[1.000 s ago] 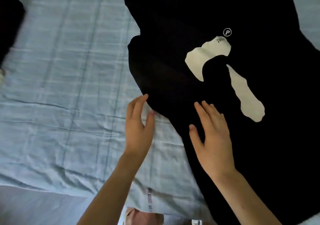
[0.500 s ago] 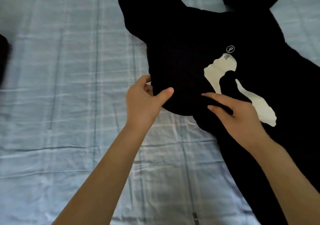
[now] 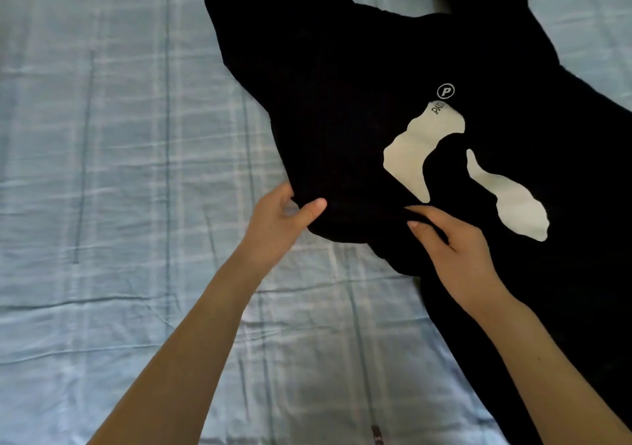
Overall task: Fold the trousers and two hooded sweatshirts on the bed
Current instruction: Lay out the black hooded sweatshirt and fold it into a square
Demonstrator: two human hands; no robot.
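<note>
Plainly, the bed [image 3: 119,205] fills my view under a pale blue checked sheet, creased in long lines. On its right half lies a black sweatshirt [image 3: 342,102], spread flat, its long axis slanting from the far middle of the bed toward the near right side. Which end is the hood I cannot tell; everything dark merges. A white print [image 3: 410,157] in two pieces faces up on the sweatshirt, with a small circled P [image 3: 445,91] just beyond it. A rounded lobe of fabric sticks out on the sweatshirt's left side. My left hand [image 3: 277,225] grips that lobe's edge, thumb on top, fingers tucked beneath. My right hand [image 3: 458,253] pinches the cloth just beside it, near the print's lower tip.
</note>
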